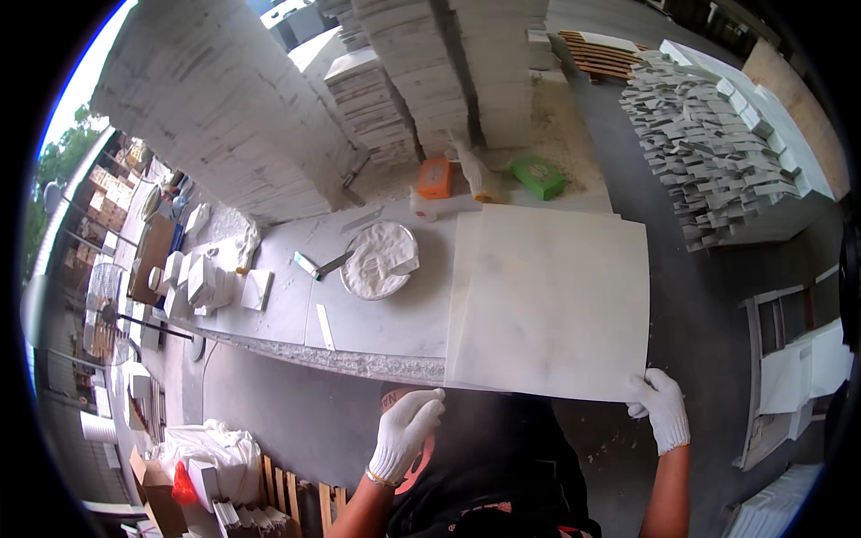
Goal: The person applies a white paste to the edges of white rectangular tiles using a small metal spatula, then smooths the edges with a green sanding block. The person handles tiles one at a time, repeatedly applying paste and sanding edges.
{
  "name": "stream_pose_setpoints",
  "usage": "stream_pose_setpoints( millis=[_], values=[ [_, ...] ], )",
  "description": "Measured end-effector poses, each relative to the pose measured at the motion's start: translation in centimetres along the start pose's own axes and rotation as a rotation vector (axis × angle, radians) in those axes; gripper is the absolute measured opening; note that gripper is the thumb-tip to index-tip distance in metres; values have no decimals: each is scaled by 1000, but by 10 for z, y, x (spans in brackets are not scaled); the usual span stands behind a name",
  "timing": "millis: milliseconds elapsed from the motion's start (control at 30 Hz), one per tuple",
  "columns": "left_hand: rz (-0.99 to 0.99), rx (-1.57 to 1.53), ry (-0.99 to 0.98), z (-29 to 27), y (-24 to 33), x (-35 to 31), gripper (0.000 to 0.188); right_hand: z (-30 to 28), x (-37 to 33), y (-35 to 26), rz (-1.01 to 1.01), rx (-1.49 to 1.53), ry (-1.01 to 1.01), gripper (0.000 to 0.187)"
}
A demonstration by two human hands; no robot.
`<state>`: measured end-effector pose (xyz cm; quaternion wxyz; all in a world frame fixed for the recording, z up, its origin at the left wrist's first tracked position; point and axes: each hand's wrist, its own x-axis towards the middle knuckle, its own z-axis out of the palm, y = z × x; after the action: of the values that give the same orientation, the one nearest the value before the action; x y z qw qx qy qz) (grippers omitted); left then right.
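A large pale marble slab [549, 300] lies on the right part of the workbench, its near right corner at the bench's front. My right hand [661, 411], in a white glove, is closed on that corner, thumb on top and fingers curled at the edge. My left hand [408, 435], also gloved, hangs just in front of the bench near the slab's near left corner. Its fingers are pressed together with nothing visible in them. Left of the slab stands a round bowl [363, 285] of white paste or powder with a scraper [334, 264] resting across its rim.
A white strip [325, 327] and a small square tile [256, 290] lie on the grey workbench [395, 332]. Behind are an orange box [434, 178], a green box [538, 177] and tall stone stacks [224, 108]. A pile of stone strips [700, 148] stands at right.
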<state>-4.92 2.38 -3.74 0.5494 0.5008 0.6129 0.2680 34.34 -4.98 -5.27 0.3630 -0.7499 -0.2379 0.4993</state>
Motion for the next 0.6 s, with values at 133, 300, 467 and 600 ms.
stream_pose_setpoints(
  millis=[133, 300, 467, 600],
  values=[
    [5, -36, -13, -7, -4, 0, 31, 5, -3, 9, -60, -25, 45, 18],
    [-55, -69, -22, -15, -9, -4, 33, 6, -7, 27, -86, -69, 115, 19],
    [-204, -160, -184, -11, -23, -5, 38, 16, -29, 31, -56, -109, 91, 19],
    [-415, -316, -391, 11, -32, 0, 48, 37, -55, 34, 44, -62, 22, 18]
  ],
)
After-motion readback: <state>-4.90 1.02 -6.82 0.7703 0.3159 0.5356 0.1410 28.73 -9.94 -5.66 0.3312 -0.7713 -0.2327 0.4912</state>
